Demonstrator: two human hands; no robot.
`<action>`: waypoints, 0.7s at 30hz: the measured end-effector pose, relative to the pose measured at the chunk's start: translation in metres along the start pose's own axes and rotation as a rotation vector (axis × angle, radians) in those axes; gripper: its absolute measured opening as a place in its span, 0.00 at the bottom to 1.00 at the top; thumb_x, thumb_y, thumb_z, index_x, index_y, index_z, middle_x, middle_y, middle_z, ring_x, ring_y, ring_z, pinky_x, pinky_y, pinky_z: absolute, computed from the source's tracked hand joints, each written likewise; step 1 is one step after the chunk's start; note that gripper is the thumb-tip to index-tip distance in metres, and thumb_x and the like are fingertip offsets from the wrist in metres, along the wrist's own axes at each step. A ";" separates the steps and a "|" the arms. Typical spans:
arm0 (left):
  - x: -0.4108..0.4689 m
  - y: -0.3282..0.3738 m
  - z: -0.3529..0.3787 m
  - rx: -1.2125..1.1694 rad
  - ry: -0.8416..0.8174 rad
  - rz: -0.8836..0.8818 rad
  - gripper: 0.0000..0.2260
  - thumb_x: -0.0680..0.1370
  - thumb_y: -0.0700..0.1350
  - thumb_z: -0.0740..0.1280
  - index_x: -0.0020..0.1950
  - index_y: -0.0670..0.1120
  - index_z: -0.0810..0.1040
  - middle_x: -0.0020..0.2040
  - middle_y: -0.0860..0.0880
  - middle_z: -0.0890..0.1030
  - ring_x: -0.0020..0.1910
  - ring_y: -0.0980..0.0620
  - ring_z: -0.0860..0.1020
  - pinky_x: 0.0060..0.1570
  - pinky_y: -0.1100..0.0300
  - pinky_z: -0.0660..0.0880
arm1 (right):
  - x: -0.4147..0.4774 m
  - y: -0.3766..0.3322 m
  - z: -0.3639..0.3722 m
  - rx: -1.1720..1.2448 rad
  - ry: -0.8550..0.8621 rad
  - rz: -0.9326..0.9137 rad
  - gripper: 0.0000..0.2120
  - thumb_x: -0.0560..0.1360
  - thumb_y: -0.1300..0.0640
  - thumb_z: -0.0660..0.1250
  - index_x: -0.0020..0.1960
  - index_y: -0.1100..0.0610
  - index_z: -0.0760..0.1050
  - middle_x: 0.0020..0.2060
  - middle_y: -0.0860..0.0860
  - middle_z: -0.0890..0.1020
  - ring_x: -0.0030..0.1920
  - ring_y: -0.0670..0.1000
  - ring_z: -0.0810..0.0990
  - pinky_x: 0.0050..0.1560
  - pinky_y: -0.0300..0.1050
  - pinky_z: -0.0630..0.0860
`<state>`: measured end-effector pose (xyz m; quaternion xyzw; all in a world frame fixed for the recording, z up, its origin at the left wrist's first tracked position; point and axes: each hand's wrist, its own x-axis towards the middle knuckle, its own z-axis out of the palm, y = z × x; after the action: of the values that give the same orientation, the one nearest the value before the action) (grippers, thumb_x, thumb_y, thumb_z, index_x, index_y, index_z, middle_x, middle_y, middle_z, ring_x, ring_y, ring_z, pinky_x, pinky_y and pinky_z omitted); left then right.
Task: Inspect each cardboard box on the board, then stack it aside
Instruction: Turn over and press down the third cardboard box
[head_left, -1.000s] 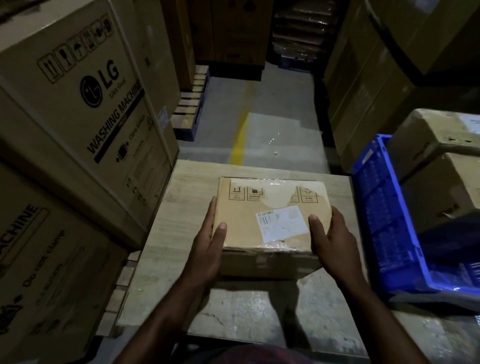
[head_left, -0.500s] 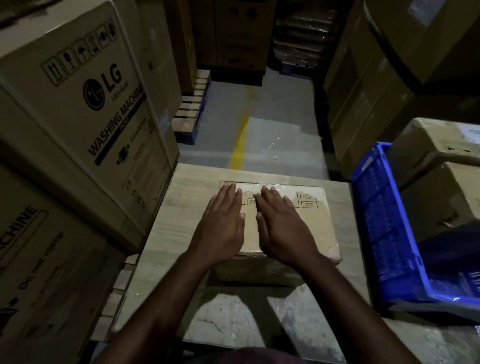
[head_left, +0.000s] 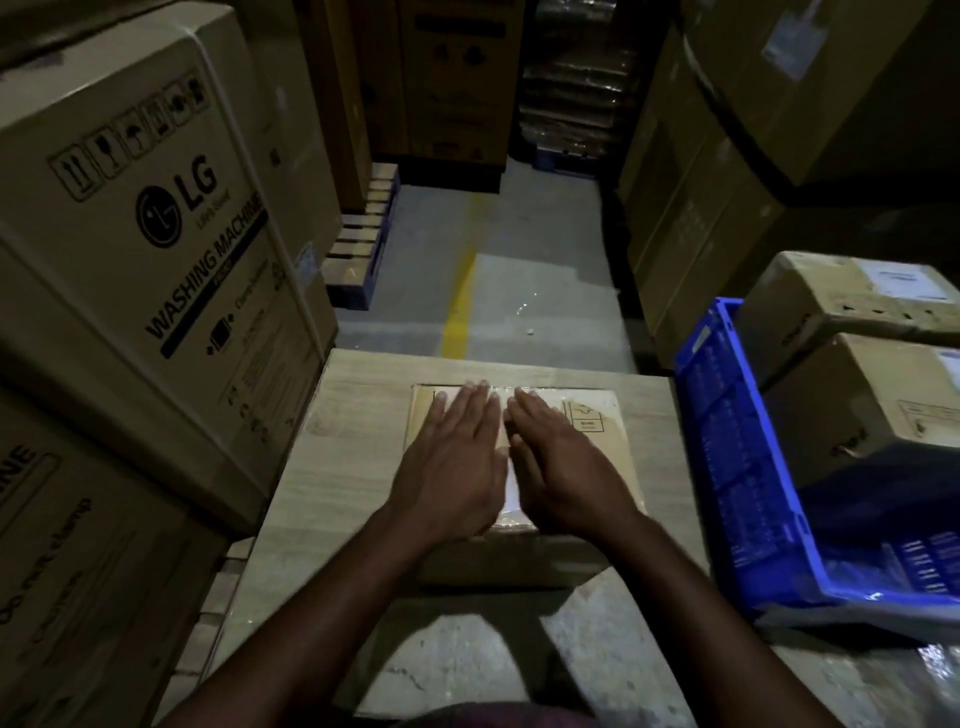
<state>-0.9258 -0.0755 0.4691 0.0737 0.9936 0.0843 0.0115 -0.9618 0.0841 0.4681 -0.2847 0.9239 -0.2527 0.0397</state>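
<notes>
I see left hand (head_left: 457, 467) and right hand (head_left: 569, 475) flat, fingers straight toward twelve o'clock, atop the cardboard box (head_left: 610, 441).

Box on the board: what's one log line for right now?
step: inspect | box: on board | left grip: flat on top | right grip: flat on top | stacked: not yet

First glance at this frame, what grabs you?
The left hand and right hand lie flat, side by side, on top of the cardboard box on the wooden board. A big LG washing machine carton looms at left, and a blue crate sits at right.
</notes>
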 end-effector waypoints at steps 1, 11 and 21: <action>0.004 0.006 0.002 -0.018 0.000 0.031 0.30 0.81 0.54 0.42 0.82 0.43 0.46 0.82 0.45 0.45 0.81 0.50 0.42 0.78 0.52 0.38 | -0.003 0.009 -0.004 -0.043 0.008 0.002 0.24 0.84 0.56 0.58 0.79 0.57 0.63 0.79 0.53 0.61 0.80 0.49 0.55 0.77 0.38 0.48; 0.014 0.016 0.015 0.015 -0.023 0.041 0.28 0.84 0.53 0.46 0.82 0.44 0.43 0.82 0.46 0.42 0.80 0.51 0.39 0.79 0.52 0.41 | -0.010 0.036 -0.007 -0.150 0.043 -0.008 0.22 0.83 0.57 0.57 0.77 0.58 0.66 0.77 0.54 0.66 0.79 0.51 0.59 0.78 0.41 0.49; 0.031 0.029 0.013 -0.026 0.030 0.029 0.34 0.80 0.61 0.46 0.82 0.45 0.47 0.82 0.47 0.45 0.81 0.52 0.42 0.78 0.49 0.40 | -0.004 0.059 -0.021 -0.163 0.024 0.140 0.33 0.82 0.42 0.51 0.82 0.56 0.53 0.81 0.51 0.54 0.81 0.48 0.48 0.79 0.44 0.46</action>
<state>-0.9518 -0.0400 0.4605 0.0867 0.9914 0.0982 -0.0038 -0.9926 0.1376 0.4572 -0.2188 0.9594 -0.1765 0.0230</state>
